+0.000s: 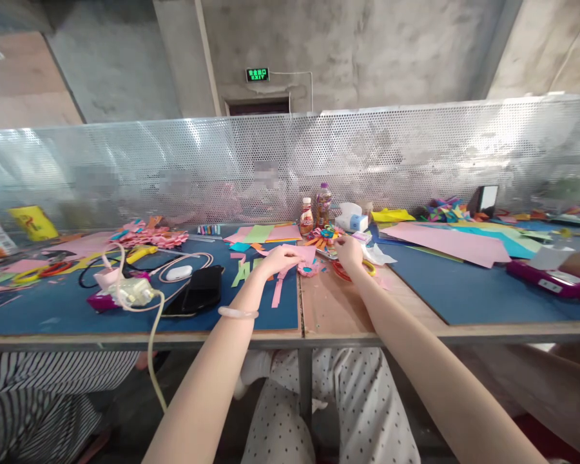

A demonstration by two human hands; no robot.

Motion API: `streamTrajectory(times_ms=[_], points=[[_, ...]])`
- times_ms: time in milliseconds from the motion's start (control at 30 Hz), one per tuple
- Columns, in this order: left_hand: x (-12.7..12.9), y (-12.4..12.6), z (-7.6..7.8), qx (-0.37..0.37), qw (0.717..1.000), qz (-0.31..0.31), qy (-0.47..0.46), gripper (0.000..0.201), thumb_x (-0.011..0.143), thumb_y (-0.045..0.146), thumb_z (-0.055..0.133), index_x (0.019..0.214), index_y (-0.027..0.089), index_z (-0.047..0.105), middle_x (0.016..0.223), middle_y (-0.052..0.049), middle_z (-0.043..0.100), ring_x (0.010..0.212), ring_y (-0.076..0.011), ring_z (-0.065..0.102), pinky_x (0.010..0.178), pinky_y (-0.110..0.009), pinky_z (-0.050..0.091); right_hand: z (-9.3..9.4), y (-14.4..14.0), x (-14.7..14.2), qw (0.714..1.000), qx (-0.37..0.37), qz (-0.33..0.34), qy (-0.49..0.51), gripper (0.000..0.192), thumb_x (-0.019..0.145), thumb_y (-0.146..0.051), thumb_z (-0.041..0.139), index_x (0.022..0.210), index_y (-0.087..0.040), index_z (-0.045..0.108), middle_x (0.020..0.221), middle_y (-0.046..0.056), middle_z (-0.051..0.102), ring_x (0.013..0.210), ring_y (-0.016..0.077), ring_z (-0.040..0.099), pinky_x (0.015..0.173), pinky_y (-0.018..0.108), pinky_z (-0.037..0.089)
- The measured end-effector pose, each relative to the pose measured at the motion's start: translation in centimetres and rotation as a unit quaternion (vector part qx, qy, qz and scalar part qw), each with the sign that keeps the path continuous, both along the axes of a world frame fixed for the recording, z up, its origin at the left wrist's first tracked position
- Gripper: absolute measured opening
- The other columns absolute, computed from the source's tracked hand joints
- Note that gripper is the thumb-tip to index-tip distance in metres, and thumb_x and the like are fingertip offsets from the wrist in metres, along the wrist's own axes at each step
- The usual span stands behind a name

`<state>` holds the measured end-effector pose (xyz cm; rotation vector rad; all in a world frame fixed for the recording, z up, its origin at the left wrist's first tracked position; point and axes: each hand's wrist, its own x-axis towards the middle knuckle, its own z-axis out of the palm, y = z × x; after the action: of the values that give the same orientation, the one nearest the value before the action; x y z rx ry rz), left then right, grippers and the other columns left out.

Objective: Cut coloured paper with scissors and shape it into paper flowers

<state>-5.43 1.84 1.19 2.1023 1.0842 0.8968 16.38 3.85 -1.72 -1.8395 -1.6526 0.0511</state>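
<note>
My left hand (281,259), with a pale bangle on its wrist, pinches a piece of pink paper (306,252) above the table. Just below that paper lies a pink paper ring with a blue middle (309,269). My right hand (350,251) is closed beside a bunch of colourful paper strips (325,237); what its fingertips hold, if anything, is too small to make out. Scissors with red and yellow handles (368,267) lie partly hidden under my right hand. Cut pink strips (278,291) and green strips (240,273) are on the blue mat by my left hand.
Two bottles, one white-capped (306,218) and one purple-capped (323,205), stand behind my hands near a tissue pack (357,222). A black phone (200,289), cables and a power adapter (138,292) lie left. Pink sheets (447,240) lie right. A perforated metal screen (251,161) closes the back.
</note>
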Motion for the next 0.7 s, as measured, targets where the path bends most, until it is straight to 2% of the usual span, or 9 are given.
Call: streamTrajectory(times_ms=[100,233,367,500,600,700], points=[[-0.3,0.3,-0.3,0.0,1.0,0.012,-0.017,0.025,0.066,0.036,0.064,0.077,0.015,0.072,0.083,-0.005,0.071,0.081,-0.0205,0.062,0.075,-0.028,0.044,0.0,-0.3,0.7,0.998,-0.045,-0.031,-0.025,0.029,0.088,-0.031,0.05,0.112,-0.016,0.054,0.111,0.007,0.057,0.093,0.0172,0.058,0.079,0.038,0.049],[-0.8,1.0,-0.9,0.009,0.996,0.06,-0.062,0.032,0.067,0.039,0.063,0.084,0.014,0.072,0.085,-0.007,0.071,0.08,-0.0208,0.061,0.075,-0.029,0.043,0.6,-0.9,1.4,0.992,-0.094,-0.05,-0.066,0.029,0.088,-0.033,0.05,0.111,-0.016,0.055,0.109,0.007,0.058,0.092,0.0171,0.058,0.079,0.037,0.049],[-0.9,1.3,-1.0,0.017,0.99,0.096,-0.102,0.034,0.067,0.042,0.062,0.083,0.014,0.072,0.081,-0.005,0.07,0.073,-0.0188,0.059,0.068,-0.027,0.043,1.2,-1.5,2.5,0.983,-0.146,-0.012,-0.113,0.032,0.085,-0.041,0.052,0.099,-0.014,0.06,0.101,0.007,0.062,0.09,0.0166,0.06,0.079,0.036,0.048],[-0.8,1.1,-0.7,0.02,0.985,0.114,-0.13,0.036,0.068,0.045,0.059,0.082,0.013,0.071,0.074,-0.003,0.068,0.067,-0.0156,0.056,0.062,-0.024,0.041,2.0,-2.0,3.3,0.972,-0.175,0.039,-0.151,0.029,0.086,-0.041,0.051,0.095,-0.015,0.061,0.098,0.005,0.063,0.086,0.0154,0.06,0.078,0.035,0.048],[-0.9,0.8,-0.3,0.026,0.982,0.116,-0.147,0.034,0.07,0.043,0.058,0.081,0.013,0.07,0.073,-0.003,0.067,0.067,-0.0146,0.056,0.061,-0.023,0.04,2.4,-2.2,3.4,0.966,-0.188,0.062,-0.168,0.03,0.085,-0.041,0.051,0.088,-0.014,0.062,0.09,0.003,0.064,0.08,0.014,0.06,0.074,0.033,0.049],[-1.0,0.5,-0.1,0.028,0.981,0.116,-0.154,0.032,0.069,0.043,0.059,0.075,0.013,0.07,0.071,-0.003,0.067,0.067,-0.0151,0.056,0.061,-0.023,0.04,2.2,-2.0,3.4,0.967,-0.179,0.063,-0.171,0.033,0.079,-0.045,0.059,0.078,-0.012,0.063,0.08,0.004,0.065,0.074,0.0143,0.061,0.071,0.031,0.048]])
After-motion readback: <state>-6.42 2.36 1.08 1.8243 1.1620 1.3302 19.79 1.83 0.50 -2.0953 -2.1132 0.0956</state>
